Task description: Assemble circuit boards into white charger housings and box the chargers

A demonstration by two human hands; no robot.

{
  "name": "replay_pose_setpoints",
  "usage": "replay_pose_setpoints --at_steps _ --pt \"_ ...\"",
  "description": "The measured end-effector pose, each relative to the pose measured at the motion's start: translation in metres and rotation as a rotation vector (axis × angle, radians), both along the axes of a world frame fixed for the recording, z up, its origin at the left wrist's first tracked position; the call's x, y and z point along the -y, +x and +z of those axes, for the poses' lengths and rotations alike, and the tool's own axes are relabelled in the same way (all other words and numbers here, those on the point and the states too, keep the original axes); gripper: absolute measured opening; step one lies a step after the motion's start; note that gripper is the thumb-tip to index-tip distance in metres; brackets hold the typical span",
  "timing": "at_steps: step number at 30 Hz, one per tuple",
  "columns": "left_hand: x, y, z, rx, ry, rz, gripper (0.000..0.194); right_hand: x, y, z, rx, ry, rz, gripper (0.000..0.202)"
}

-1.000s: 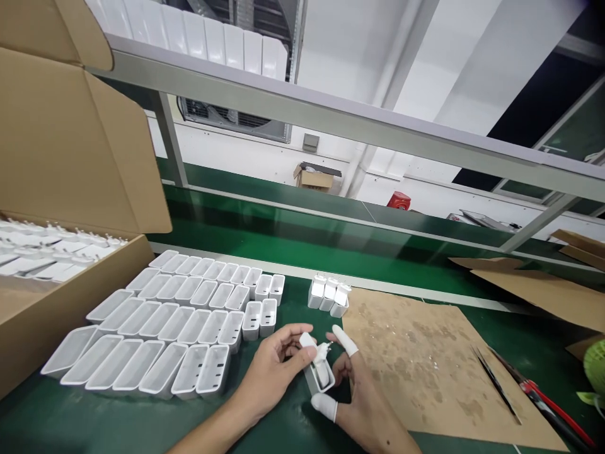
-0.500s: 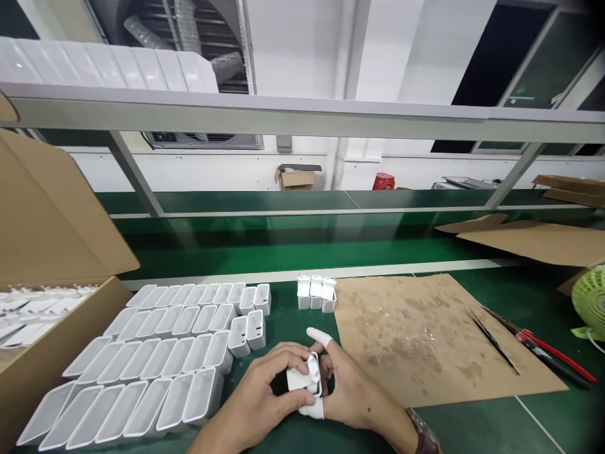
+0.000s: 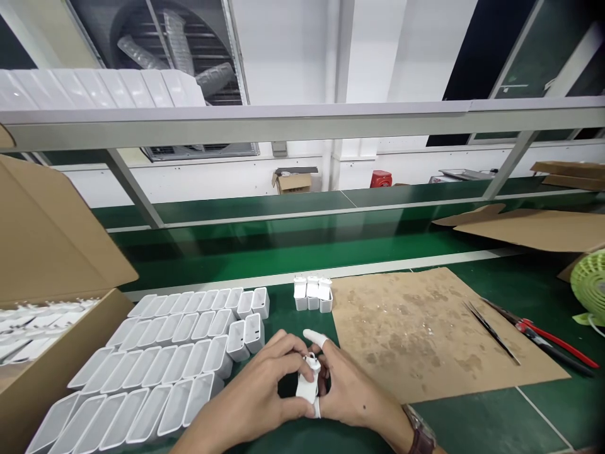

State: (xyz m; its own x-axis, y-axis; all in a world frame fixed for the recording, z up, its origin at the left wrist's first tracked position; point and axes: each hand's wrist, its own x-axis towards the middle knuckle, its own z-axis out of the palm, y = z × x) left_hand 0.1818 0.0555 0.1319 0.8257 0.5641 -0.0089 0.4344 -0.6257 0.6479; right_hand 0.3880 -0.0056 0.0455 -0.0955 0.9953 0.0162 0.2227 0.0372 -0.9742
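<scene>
Low at the front, both hands meet around a small white plastic part [image 3: 307, 386] with a knob-like upper end. My left hand [image 3: 267, 384] pinches it from the left between fingertips and thumb. From the right, my right hand [image 3: 347, 388] closes round it; white covers sit on its index finger and thumb. A white open box seems to be under the part, mostly hidden by the fingers. Just beyond the hands stand 3 white boxes [image 3: 312, 302] with similar parts sticking out of their tops. Rows of open white boxes [image 3: 174, 359] lie to the left.
A cardboard carton [image 3: 61, 340] with white parts stands at far left. On the right, brown paper [image 3: 401, 334] carries tweezers [image 3: 491, 332]; red-and-black pliers [image 3: 543, 337] lie beside it. A green fan [image 3: 588, 287] is at the right edge. A shelf rail [image 3: 293, 123] crosses overhead.
The white part has turned more upright between my fingers and sits lower into my right hand's grip. My left hand has shifted slightly right. The whole view has tilted a little.
</scene>
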Motion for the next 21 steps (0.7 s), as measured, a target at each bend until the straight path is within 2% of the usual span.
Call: replay_pose_setpoints --at_steps 3,6,9,13,18,21 --pt "0.005 0.008 -0.005 -0.035 0.098 0.070 0.025 0.000 0.001 0.001 0.045 -0.002 0.015 0.111" --pt "0.007 0.007 -0.009 -0.037 0.169 0.123 0.014 0.000 0.001 0.005 0.127 -0.018 0.017 0.109" --pt "0.007 0.003 -0.009 -0.002 0.209 0.065 0.007 0.001 0.000 0.008 0.154 0.017 0.019 0.105" --pt "0.007 0.005 -0.006 -0.014 0.196 0.002 0.008 0.001 -0.001 0.006 0.115 0.011 0.019 0.108" --pt "0.008 0.010 -0.010 -0.109 0.379 -0.005 0.003 0.002 -0.002 0.009 0.134 0.008 0.030 0.107" --pt "0.004 0.008 -0.010 -0.083 0.320 -0.036 0.011 0.002 -0.003 0.008 0.122 0.004 0.030 0.106"
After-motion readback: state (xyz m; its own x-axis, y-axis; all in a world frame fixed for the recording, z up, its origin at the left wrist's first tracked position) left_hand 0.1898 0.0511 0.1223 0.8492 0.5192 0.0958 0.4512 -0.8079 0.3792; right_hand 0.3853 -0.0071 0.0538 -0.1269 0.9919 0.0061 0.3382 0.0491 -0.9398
